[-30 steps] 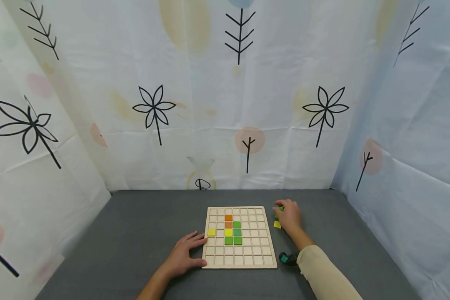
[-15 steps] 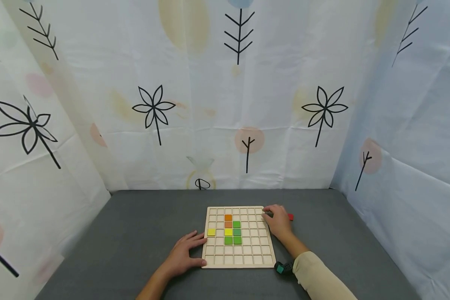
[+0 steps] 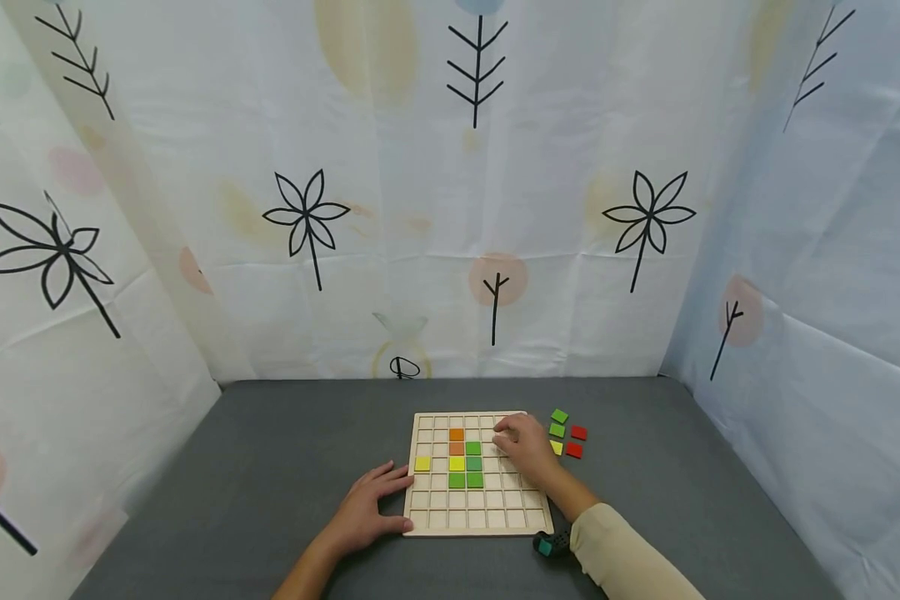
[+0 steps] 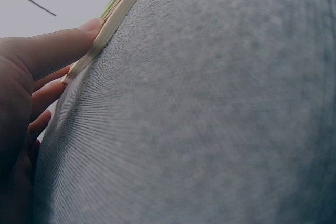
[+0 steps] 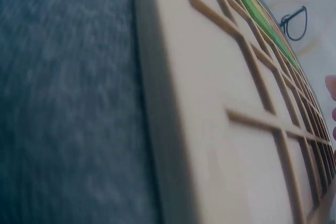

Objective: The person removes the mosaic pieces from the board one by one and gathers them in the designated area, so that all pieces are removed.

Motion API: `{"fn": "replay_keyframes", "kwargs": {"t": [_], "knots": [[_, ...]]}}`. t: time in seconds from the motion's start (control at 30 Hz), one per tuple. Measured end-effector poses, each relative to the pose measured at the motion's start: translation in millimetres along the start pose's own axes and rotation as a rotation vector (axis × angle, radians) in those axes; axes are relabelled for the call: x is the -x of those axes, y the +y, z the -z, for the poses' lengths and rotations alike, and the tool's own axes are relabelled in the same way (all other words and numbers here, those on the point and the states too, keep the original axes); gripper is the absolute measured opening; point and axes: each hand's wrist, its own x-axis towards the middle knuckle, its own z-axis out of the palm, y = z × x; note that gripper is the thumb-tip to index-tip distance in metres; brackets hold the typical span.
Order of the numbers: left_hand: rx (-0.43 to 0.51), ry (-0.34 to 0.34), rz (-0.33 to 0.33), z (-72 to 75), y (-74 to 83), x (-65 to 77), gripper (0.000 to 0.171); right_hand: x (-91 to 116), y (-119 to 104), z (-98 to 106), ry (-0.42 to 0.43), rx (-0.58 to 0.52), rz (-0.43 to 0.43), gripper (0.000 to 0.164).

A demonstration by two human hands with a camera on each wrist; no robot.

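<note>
A square wooden grid board (image 3: 506, 523) lies on the table, several coloured tiles in its cells: two orange (image 3: 457, 435), two yellow (image 3: 457, 463), the rest green (image 3: 467, 481). My left hand (image 3: 366, 512) rests along the board's left edge, fingers extended; in the left wrist view its thumb (image 4: 63, 48) touches the rim. My right hand (image 3: 531, 454) is over the board's upper right, thumb and fingertips close together. Whether a tile sits between them is hidden. The right wrist view catches only fingertips (image 5: 332, 87) at its right border.
Loose tiles lie right of the board: two green (image 3: 559, 415), a yellow one (image 3: 557, 448) and two red (image 3: 578, 433). A black strap-like device with a teal part (image 3: 546, 547) is on the right wrist. Patterned white curtains (image 3: 390, 250) stand behind the grey table (image 3: 285, 450).
From the loose tiles, my right hand has moved left over the board's upper right, uncovering green, yellow and red tiles. My left hand stays at the board's edge.
</note>
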Motion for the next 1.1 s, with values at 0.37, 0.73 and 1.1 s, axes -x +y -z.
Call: {"fn": "replay_keyframes", "kwargs": {"t": [0.37, 0.73, 1.1], "knots": [[0.002, 0.021, -0.012, -0.4, -0.2, -0.2, 0.072, -3.9, -9.7, -14.3, -0.128, 0.055, 0.120, 0.015], [-0.005, 0.024, -0.021, -1.1, -3.4, -0.3, 0.072, -3.2, -10.3, -21.1, -0.150, 0.145, 0.128, 0.018], [-0.001, 0.021, -0.026, -0.6, -2.6, -0.3, 0.072, -3.6, -13.1, -20.8, -0.148, 0.161, 0.105, 0.016]]}}
